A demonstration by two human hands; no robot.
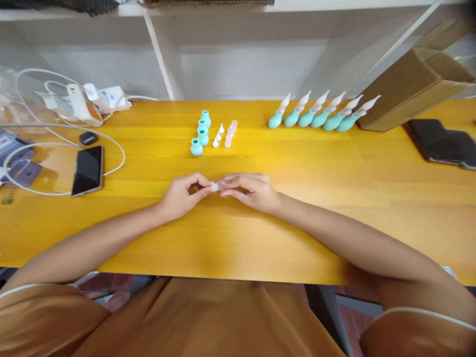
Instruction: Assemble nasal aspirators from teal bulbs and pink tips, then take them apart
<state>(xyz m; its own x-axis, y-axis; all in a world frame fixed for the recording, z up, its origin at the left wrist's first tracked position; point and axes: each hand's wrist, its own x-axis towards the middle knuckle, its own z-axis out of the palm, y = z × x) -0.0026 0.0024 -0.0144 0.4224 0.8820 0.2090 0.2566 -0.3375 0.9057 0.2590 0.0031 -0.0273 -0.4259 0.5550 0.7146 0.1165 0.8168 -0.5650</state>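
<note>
My left hand [187, 196] and my right hand [253, 191] meet above the middle of the table. Between their fingertips is a small whitish translucent plastic piece [214, 187], pinched from both sides. Fingers cover much of it, so I cannot tell whether it is one part or two joined. Beyond my hands stand several open-necked teal rubber bulbs [196, 147] in a slanting row. Beside them are small white pointed tips [215, 143] and a line of pink translucent connectors [228, 142]. Farther right, several assembled bulb aspirators [275, 119] lean in a row, white nozzles up.
On the left lie a phone [88, 170], a black earbud case [88, 138], white cables and a power strip [84, 104] with chargers. A cardboard box [405, 89] and a black pouch [442, 144] are on the right. White shelving [159, 54] backs the wooden table [316, 238].
</note>
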